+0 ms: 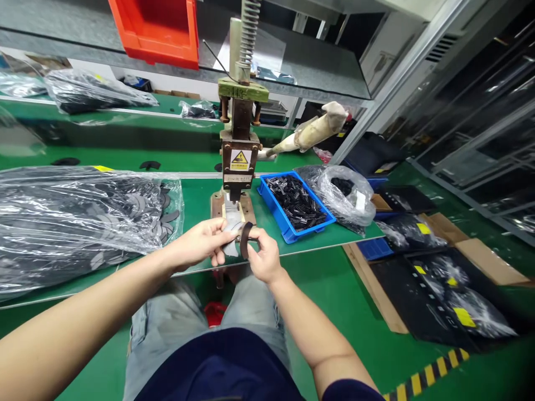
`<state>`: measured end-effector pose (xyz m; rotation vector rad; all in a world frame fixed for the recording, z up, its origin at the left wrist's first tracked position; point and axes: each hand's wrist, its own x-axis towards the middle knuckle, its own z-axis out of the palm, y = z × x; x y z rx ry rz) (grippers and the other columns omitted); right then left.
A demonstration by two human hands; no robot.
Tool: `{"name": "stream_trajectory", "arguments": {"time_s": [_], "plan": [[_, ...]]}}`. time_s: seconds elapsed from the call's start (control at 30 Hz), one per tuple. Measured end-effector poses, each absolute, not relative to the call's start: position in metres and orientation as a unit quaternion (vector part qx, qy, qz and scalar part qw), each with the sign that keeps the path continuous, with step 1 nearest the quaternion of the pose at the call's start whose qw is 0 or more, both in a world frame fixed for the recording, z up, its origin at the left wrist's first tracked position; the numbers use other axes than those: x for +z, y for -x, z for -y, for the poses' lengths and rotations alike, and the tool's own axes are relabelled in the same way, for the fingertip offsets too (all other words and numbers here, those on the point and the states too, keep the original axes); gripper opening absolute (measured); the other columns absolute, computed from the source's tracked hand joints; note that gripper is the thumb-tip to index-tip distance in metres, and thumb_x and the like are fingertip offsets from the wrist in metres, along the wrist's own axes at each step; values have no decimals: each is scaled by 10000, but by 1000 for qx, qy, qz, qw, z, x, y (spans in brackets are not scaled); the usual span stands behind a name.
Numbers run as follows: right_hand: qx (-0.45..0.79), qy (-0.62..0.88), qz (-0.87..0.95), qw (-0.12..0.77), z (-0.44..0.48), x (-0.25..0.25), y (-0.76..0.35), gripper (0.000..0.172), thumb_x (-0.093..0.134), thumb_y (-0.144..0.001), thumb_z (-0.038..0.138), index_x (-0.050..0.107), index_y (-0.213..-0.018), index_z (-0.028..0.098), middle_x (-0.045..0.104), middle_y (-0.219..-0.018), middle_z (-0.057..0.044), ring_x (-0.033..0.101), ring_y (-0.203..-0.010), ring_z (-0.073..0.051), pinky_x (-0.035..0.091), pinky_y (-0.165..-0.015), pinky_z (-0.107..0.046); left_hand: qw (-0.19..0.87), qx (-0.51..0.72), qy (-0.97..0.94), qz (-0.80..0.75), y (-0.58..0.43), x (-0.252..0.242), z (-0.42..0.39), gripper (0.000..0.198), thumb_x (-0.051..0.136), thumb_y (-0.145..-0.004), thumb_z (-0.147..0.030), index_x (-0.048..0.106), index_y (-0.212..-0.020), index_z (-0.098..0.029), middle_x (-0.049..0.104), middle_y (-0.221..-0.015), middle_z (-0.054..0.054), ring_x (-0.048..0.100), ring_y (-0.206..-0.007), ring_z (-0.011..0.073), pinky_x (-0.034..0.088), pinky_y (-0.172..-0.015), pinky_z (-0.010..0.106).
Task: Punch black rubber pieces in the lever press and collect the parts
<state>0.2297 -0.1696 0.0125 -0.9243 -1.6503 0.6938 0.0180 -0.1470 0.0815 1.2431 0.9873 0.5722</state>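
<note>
In front of the hand press, my left hand pinches a flat grey curved piece between thumb and fingers. My right hand is closed on a black curved strip, held upright close beside the grey piece. Both hands are just in front of the press base, below its ram. I cannot tell whether the two pieces touch. To the right of the press stands a blue bin full of small black parts.
A large clear bag of dark curved pieces covers the left of the green bench. The press lever sticks out to the right. A red bin sits on the shelf above. Open cardboard boxes with bagged parts lie at right.
</note>
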Motion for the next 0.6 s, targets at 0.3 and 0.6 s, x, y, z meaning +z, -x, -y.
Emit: {"name": "stream_trajectory", "arguments": {"time_s": [0.3, 0.6], "plan": [[115, 347, 819, 442, 161, 23, -244, 129, 608, -1011, 302, 698, -1083, 244, 796, -1015, -109, 741, -948, -242, 628, -873, -437, 298, 350, -766, -449, -20, 83, 152, 336, 717, -920, -523, 611, -766, -244, 620, -838, 36, 589, -859, 225, 490, -813, 337], [131, 312, 820, 462, 163, 25, -250, 119, 654, -1002, 267, 720, -1095, 233, 814, -1002, -98, 757, -910, -218, 649, -850, -402, 433, 349, -693, -458, -26, 62, 146, 393, 729, -920, -516, 531, -742, -228, 518, -750, -23, 475, -684, 152, 399, -639, 275]]}}
